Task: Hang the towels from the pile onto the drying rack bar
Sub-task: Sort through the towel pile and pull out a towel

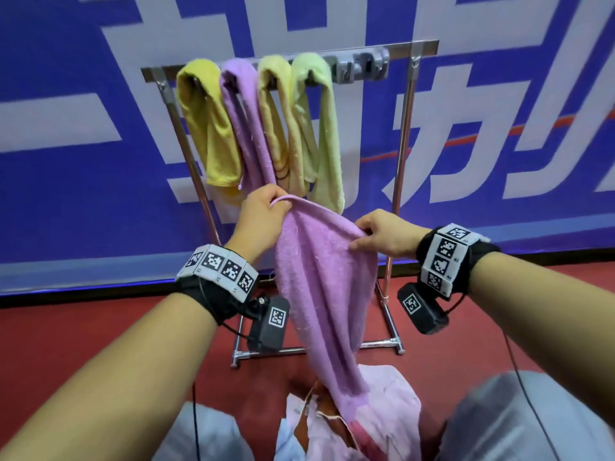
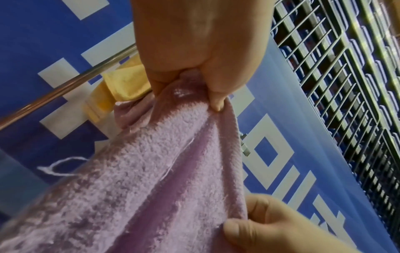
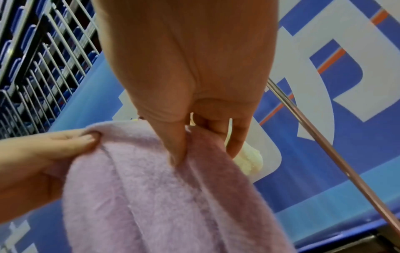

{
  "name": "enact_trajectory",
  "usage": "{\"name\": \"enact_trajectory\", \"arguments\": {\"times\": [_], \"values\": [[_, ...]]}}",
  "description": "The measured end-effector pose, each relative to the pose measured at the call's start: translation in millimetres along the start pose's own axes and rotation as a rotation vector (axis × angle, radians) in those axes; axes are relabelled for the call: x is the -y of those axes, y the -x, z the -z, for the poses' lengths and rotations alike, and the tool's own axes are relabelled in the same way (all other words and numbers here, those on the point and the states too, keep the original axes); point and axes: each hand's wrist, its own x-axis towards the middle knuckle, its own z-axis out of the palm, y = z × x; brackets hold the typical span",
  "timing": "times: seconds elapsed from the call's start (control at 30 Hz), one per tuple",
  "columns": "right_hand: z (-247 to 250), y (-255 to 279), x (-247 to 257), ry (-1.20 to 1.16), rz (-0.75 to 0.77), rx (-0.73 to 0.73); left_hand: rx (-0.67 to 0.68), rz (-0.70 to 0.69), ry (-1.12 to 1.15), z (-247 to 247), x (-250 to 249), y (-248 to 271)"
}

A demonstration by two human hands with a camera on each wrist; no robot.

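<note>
A purple towel (image 1: 322, 287) hangs between my hands in front of the rack. My left hand (image 1: 266, 207) pinches its upper left edge, and my right hand (image 1: 376, 234) pinches the upper right edge. The towel's lower end trails down into the pile (image 1: 352, 424) of pinkish cloths at my knees. The left wrist view shows my left hand (image 2: 194, 89) clamping the bunched hem of the towel (image 2: 151, 179). In the right wrist view, thumb and fingers of my right hand (image 3: 188, 147) hold a fold of the towel (image 3: 162, 196). The rack bar (image 1: 406, 49) carries several hung towels (image 1: 259, 121), yellow, purple and green.
The metal drying rack stands on a red floor (image 1: 83, 344) before a blue and white banner (image 1: 100, 161). A grey clip block (image 1: 362, 66) sits on the bar right of the towels. The rack's right post (image 1: 402, 154) and base foot (image 1: 319, 349) lie behind the held towel.
</note>
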Motion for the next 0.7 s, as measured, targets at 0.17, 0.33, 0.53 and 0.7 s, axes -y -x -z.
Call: {"name": "enact_trajectory", "arguments": {"times": [0.17, 0.33, 0.53, 0.7], "values": [[19.5, -2.9, 0.4, -0.077, -0.008, -0.152, -0.126, 0.041, 0.046, 34.9, -8.8, -11.2], [37.4, -8.9, 3.9, -0.020, 0.000, -0.238, -0.169, 0.043, 0.035, 55.9, 2.2, -16.8], [55.4, -8.9, 10.7, 0.059, -0.017, -0.350, -0.259, 0.063, -0.010, 71.1, -5.0, -17.9], [71.8, -3.1, 14.7, 0.026, -0.033, -0.413, -0.288, 0.055, -0.075, 79.3, -9.2, -25.5]]}}
